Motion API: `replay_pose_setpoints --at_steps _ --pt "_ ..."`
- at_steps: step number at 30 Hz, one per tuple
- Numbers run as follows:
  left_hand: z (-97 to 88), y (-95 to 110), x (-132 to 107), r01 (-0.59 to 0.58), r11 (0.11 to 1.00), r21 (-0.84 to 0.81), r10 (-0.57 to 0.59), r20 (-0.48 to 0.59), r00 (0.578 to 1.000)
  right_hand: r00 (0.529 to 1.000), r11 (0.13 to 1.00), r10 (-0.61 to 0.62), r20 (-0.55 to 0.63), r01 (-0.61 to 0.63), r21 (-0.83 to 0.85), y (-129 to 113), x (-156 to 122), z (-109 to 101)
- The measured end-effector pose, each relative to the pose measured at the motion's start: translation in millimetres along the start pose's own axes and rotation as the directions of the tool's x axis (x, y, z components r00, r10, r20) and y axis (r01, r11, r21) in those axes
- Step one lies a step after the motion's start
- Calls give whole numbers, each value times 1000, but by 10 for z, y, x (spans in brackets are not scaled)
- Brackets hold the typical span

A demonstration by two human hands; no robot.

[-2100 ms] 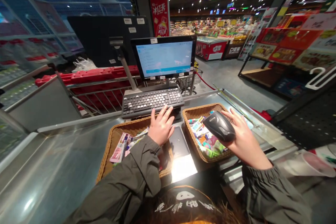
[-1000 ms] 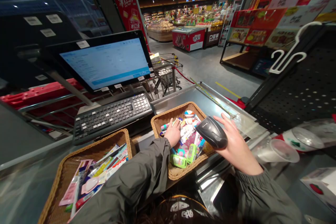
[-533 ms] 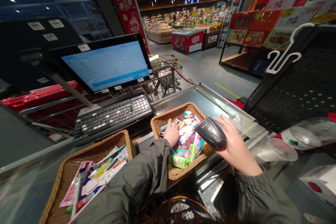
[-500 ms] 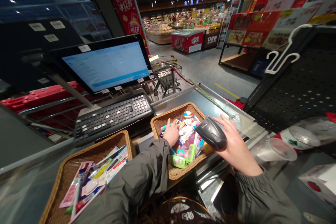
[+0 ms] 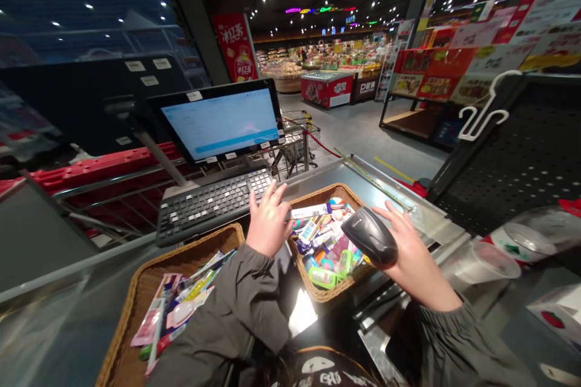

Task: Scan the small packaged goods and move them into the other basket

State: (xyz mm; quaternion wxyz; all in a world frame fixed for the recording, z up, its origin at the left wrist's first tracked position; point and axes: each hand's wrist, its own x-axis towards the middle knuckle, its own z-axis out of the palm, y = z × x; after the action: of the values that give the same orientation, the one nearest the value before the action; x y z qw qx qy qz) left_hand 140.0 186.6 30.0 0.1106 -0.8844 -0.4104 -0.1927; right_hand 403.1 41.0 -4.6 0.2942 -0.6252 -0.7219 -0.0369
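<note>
My right hand [image 5: 403,245] is wrapped round a black handheld barcode scanner [image 5: 370,236], tilted over the right side of a wicker basket [image 5: 324,296]. Beyond that basket's left rim is my left hand [image 5: 270,217], its fingertips stretched towards the keyboard [image 5: 218,196]. A slim white package [image 5: 309,211] reaches from its thumb side across the basket; the grip itself is partly hidden. Small colourful packaged goods fill the basket, among them bright green items [image 5: 323,278]. A second wicker basket [image 5: 127,314], left of my left forearm, holds long thin packets [image 5: 158,308].
A monitor [image 5: 222,124] stands behind the keyboard. The metal counter [image 5: 367,184] runs past the right basket. Clear plastic tubs [image 5: 490,260] and a white box [image 5: 558,314] are at the right, below a black perforated panel [image 5: 521,151].
My left hand has come out of the right basket and moved left towards the keyboard, with a slim white package at its thumb. My right hand still holds the scanner.
</note>
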Motion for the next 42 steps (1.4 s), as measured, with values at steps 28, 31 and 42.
replay_pose_setpoints --at_steps 28,31,42 --pt "-834 -1071 -1788 491 868 74 -470 -192 861 903 921 -386 190 365 135 -1548 428 552" --pt "-834 -1095 -1811 491 868 74 -470 -194 861 899 917 -393 194 367 158 -1566 425 563" --pt "-843 -1065 -1834 509 856 90 -487 -188 853 896 912 -403 184 376 165 -1597 414 540"
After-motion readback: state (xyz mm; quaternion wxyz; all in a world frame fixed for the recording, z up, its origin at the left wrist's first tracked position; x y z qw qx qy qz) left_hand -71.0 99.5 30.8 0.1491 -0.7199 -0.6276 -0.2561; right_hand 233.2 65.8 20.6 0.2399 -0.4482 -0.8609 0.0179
